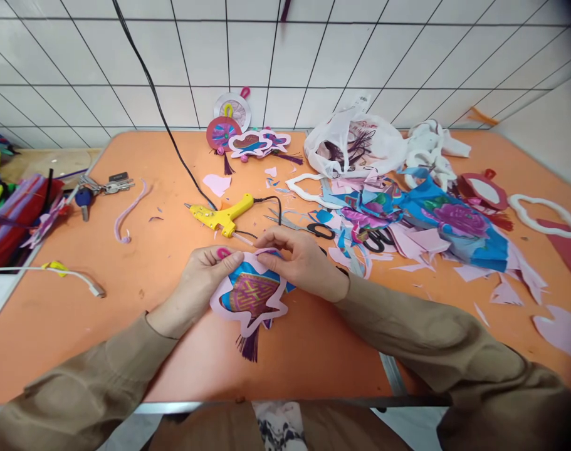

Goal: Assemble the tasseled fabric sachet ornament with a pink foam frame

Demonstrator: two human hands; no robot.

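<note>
Between my two hands is a fabric ornament (pixel 254 293) with a blue and purple patterned centre, a wavy pink paper border and a dark purple tassel (pixel 249 347) hanging at its lower end. My left hand (pixel 213 272) pinches its upper left edge, beside a small magenta loop (pixel 224 253). The upper right edge is gripped by my right hand (pixel 297 263), thumb on the front face and fingers behind. Just beyond the hands lies a yellow hot glue gun (pixel 222 215), its nozzle pointing left. Scissors (pixel 320 230) rest near my right hand, partly among scraps.
Several finished ornaments (pixel 259 143) lean by the tiled wall. A white plastic bag (pixel 355 144), blue flowered fabric (pixel 459 219) and pink paper scraps crowd the right. Keys (pixel 107 185), a pink pipe cleaner (pixel 129 210) and a white cable (pixel 73 271) lie left. The glue gun's black cord crosses the back.
</note>
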